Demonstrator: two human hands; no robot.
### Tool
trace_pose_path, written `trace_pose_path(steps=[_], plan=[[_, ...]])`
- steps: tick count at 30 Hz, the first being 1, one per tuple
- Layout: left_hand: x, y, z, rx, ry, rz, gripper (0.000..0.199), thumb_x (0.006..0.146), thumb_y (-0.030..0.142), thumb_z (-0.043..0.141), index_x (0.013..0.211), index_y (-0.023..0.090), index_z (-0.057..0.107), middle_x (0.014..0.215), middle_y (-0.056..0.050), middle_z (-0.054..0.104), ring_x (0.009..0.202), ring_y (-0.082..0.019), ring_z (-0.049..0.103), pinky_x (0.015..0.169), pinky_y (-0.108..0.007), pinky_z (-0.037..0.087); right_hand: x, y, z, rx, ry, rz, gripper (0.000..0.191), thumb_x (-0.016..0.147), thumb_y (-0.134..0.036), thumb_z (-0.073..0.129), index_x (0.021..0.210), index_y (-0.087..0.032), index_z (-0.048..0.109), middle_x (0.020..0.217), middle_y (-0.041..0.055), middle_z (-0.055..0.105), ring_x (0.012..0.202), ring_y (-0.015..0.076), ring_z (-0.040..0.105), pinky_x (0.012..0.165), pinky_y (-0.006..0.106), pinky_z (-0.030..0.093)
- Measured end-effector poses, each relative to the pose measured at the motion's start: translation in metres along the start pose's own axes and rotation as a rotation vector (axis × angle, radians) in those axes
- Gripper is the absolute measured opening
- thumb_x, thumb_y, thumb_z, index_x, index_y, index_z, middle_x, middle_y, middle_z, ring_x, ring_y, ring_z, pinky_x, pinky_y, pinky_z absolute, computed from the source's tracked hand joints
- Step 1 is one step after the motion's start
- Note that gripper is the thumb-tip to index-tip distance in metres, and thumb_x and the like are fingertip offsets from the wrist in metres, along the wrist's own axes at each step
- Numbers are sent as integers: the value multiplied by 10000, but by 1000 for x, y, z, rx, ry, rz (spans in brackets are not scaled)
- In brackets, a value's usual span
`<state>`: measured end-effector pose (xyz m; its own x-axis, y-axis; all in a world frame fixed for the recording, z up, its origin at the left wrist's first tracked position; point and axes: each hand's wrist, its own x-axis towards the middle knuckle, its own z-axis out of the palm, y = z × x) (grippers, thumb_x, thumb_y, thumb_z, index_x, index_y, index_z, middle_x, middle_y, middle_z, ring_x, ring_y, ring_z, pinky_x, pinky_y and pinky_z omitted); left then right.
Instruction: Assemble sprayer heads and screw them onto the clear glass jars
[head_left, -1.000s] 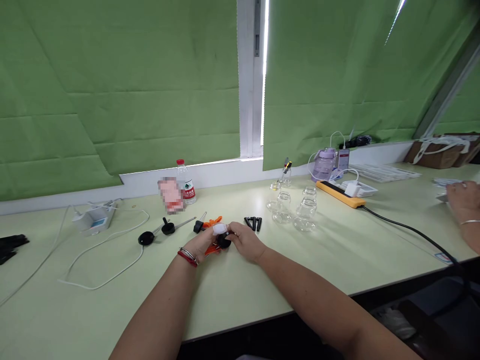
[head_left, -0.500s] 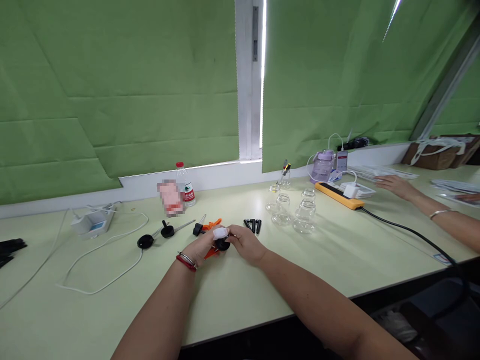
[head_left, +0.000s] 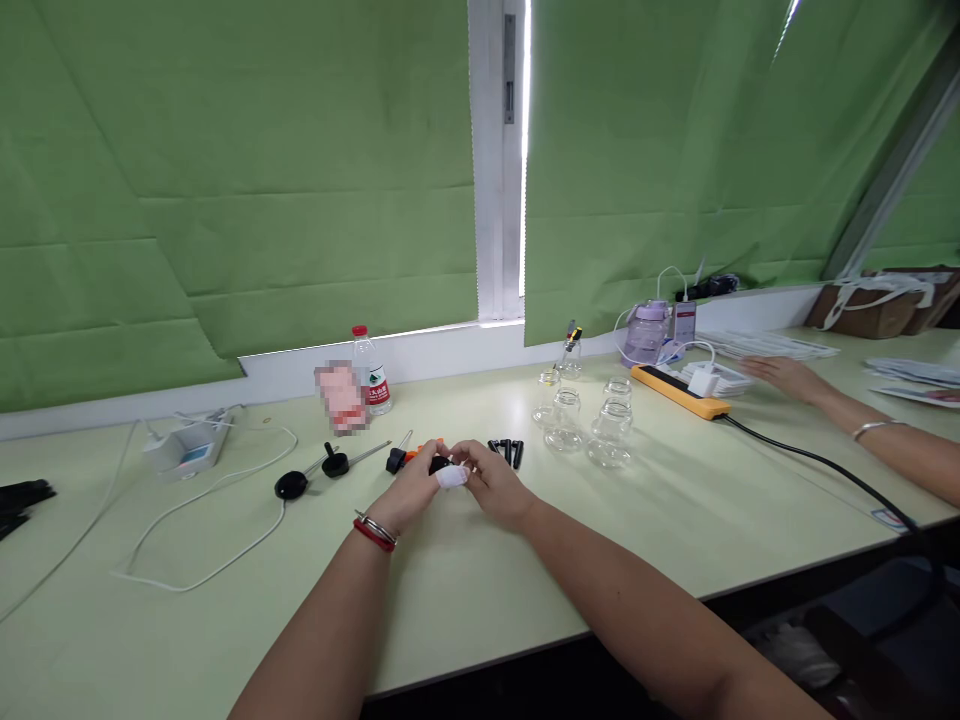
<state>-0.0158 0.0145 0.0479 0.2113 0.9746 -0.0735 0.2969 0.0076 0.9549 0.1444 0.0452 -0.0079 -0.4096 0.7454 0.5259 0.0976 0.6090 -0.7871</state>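
Note:
My left hand [head_left: 411, 492], with a white wrap [head_left: 452, 477] on its thumb, is closed around a black cap-like part [head_left: 444, 462], mostly hidden by the fingers. My right hand [head_left: 496, 485] meets it from the right, fingertips pinched on the same part. Just behind my left hand lie an orange piece [head_left: 431, 445] and a black cap [head_left: 396, 460] with a thin tube. Further left on the table are two black caps, one round [head_left: 291, 485] and one with a short spout [head_left: 335, 461], each with a thin tube. Several small black nozzle-like pieces [head_left: 507, 450] lie beyond my right hand.
Several clear bulb-shaped bottles [head_left: 611, 440] stand right of centre. A yellow-black power strip [head_left: 679, 392], its cable and a purple bottle [head_left: 645, 335] are beyond. A water bottle [head_left: 379, 385] stands at the back; a white cord [head_left: 214, 490] curls left. Another person's hand [head_left: 784, 378] is at right.
My hands have turned the part between them. The round black cap and orange bit that showed below my fingers are now hidden, and the left thumb has shifted right and down.

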Motion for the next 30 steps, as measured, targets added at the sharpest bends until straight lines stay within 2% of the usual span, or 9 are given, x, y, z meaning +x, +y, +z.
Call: trace_pose_path(steps=[3,7,9,12,15,21,26,30], plan=[[1,-3,2,234,139,177,539,606,377,747,1062,245,493,1019,-43,557,973,-273,498,818,-358,376,2,6,-1,125,23,75,206,870,-349,511,977,-182,565,854,23,580,687,124,497,653,262,422],[5,-12,8,657,313,457,817,564,371,758,1273,199,389,1255,-145,479,1167,-359,432,979,-462,322,2,6,-4,343,-80,233,441,876,-545,440,813,-144,612,684,18,563,592,117,481,559,250,397],[7,-16,11,778,346,516,901,559,390,747,1330,179,331,1304,-164,439,1224,-370,387,1031,-482,282,0,3,-5,435,-162,322,508,852,-597,445,810,-128,636,628,14,560,534,108,472,512,243,380],[9,-19,13,882,385,570,982,545,417,737,1369,150,273,1346,-184,390,1272,-378,333,1075,-493,234,-2,-1,-6,491,-241,402,449,768,-564,601,813,-120,648,577,-3,555,509,104,489,497,233,379],[11,-22,13,920,417,635,1028,525,418,737,1381,137,244,1371,-192,362,1300,-377,301,1089,-500,222,-3,-1,-5,517,-246,435,404,709,-513,686,796,-121,639,560,-19,545,507,97,494,500,224,377],[18,-33,8,889,488,719,1052,561,398,720,1408,166,141,1438,-199,295,1352,-383,243,1077,-552,240,-1,7,-3,463,-181,450,379,714,-513,667,790,-145,613,607,-23,550,516,86,485,503,220,374],[23,-42,-1,823,549,640,1064,590,394,741,1413,165,108,1409,-220,333,1303,-403,335,1024,-573,317,1,9,-7,386,-102,420,286,753,-434,631,805,-154,609,583,-32,540,489,76,447,496,215,340],[23,-44,-5,742,579,594,972,643,389,730,1405,186,162,1326,-176,430,1256,-371,407,995,-549,364,2,6,-9,342,-82,383,185,754,-324,611,825,-154,623,659,-3,602,513,83,457,518,222,348]])
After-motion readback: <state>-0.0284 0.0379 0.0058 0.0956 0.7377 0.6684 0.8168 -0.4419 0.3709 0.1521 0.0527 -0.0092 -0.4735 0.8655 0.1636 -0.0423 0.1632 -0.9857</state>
